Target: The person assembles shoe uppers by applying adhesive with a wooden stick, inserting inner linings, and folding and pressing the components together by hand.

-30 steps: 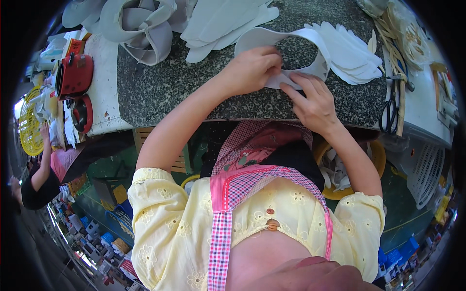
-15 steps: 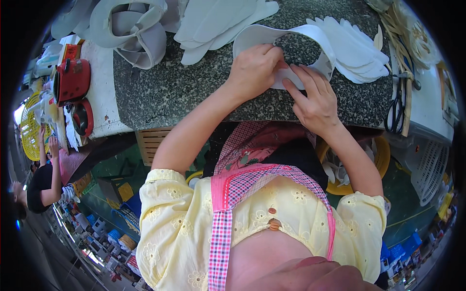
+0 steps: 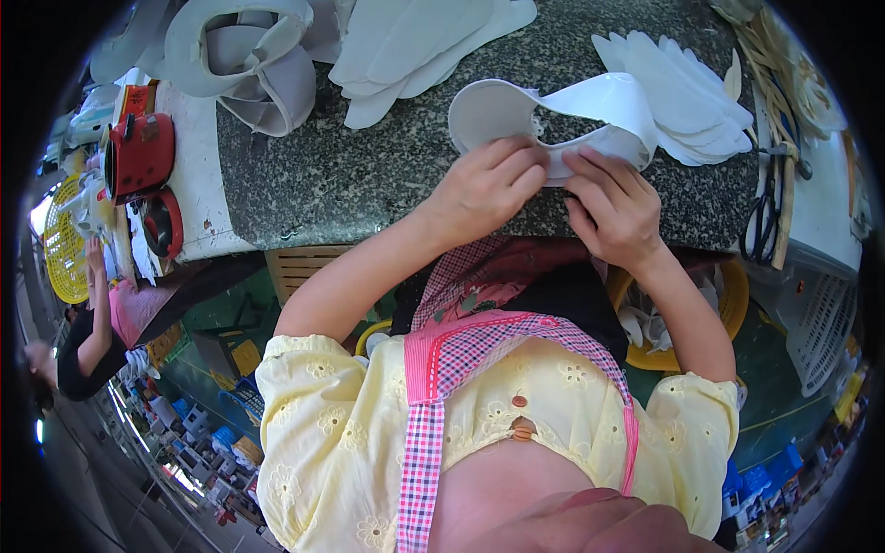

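A white looped piece (image 3: pixel 498 106) of stiff sheet material, with a broad rounded flap at its left and a curved band, stands over the speckled dark stone worktop (image 3: pixel 332 175). My left hand (image 3: pixel 489 184) pinches its near edge, fingers bent. Close beside it, my right hand (image 3: pixel 616 198) grips the same edge, with its fingers over the band and the thumb below. The fingertips partly cover the near edge. Behind my right hand lies a fanned stack of long white rounded pieces (image 3: pixel 687 101).
More flat white pieces (image 3: pixel 415 46) and a pile of looped white pieces (image 3: pixel 244 64) lie at the back left. A red tape dispenser (image 3: pixel 143 157) sits at the left; black scissors (image 3: pixel 761 217) at the right. A yellow basket (image 3: pixel 733 300) stands below. Another person (image 3: pixel 83 350) works far left.
The looped piece has come down toward me and turned, so its rounded flap shows at the left. Both hands have moved nearer, and my fingers now lie along its near edge.
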Demonstrator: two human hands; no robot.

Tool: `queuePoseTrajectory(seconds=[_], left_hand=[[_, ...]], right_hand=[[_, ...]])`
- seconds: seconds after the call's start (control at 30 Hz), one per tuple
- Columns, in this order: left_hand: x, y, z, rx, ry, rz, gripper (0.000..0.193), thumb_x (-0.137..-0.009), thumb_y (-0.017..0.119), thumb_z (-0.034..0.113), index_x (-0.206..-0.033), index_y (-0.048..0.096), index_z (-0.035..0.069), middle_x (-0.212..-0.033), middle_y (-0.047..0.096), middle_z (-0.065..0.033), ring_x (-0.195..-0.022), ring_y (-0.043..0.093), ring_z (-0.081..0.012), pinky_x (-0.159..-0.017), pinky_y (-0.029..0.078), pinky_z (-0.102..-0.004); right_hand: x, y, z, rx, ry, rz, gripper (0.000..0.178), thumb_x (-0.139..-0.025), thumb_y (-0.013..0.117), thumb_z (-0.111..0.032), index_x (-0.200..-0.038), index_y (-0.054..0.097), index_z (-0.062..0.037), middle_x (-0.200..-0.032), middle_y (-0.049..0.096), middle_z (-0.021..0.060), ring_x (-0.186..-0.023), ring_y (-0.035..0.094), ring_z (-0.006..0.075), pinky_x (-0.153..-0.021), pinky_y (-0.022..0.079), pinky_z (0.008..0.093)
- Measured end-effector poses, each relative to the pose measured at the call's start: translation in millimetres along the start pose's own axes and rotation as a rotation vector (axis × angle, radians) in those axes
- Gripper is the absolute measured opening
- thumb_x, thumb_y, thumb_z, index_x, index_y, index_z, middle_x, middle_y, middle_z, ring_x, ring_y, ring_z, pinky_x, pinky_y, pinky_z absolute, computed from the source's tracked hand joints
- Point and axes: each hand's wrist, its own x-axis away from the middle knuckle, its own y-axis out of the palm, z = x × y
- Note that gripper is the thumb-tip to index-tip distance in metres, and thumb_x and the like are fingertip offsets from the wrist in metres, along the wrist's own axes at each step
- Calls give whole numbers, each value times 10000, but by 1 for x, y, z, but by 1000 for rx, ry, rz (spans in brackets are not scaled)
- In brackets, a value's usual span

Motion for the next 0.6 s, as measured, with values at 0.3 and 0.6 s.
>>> queuePoseTrajectory(seconds=[0.3, 0.6], left_hand=[[17, -8, 14, 96, -141, -125, 393, -711, 589, 112, -1077, 515, -10, -1142, 504, -112, -1117, 464, -256, -898, 407, -378], [44, -47, -15, 401, -218, -383, 377, -674, 610, 61, -1049, 575, 73, -1178, 517, -86, -1150, 444, -216, -883, 399, -351]], right_hand=[[-8, -6, -6, 144, 55, -135, 419, -618, 625, -93, -1033, 580, -53, -1057, 542, 48, -928, 541, 217, -772, 450, 320], [-15, -15, 10, 61, -67, -116, 347, -581, 625, -119, -923, 592, -65, -948, 541, 15, -824, 539, 161, -700, 463, 278]])
